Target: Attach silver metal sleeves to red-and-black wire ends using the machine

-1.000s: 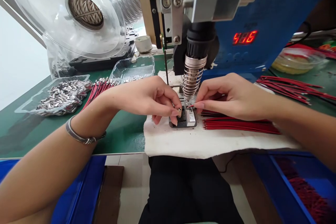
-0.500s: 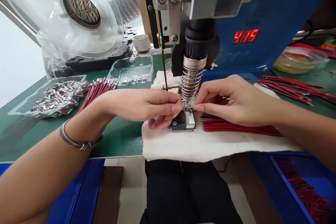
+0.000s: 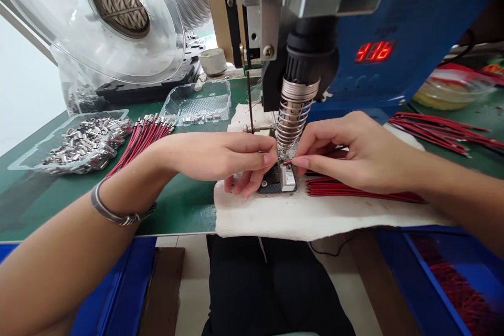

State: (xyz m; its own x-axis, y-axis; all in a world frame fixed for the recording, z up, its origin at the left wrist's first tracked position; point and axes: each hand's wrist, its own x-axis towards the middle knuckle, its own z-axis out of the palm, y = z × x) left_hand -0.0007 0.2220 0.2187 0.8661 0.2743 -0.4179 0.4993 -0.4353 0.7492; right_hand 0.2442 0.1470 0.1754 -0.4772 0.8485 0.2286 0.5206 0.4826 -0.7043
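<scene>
My right hand point(image 3: 354, 153) pinches the end of a red wire point(image 3: 286, 163) between thumb and index finger, right under the tip of a soldering iron point(image 3: 296, 110) wrapped in a coil spring. From the other side, my left hand point(image 3: 224, 160) is closed in a pinch close to the same tip; what its fingertips hold is hidden. Both hands are over a small metal fixture point(image 3: 289, 178) on a white cloth point(image 3: 268, 220). A bundle of red and black wires point(image 3: 354, 189) lies on the cloth beneath my right hand.
At left are a clear tray of metal connector shells point(image 3: 86, 142), wires with metal ends point(image 3: 145, 139) and another clear tray point(image 3: 197, 100). The blue machine point(image 3: 354, 89) with red digits stands behind. More red wires point(image 3: 433, 131) lie at right; blue bins are below the table.
The red digits on the display have gone up by one. The machine and fixture appear slightly further right as the view shifts. Both hands keep their pinches near the iron tip.
</scene>
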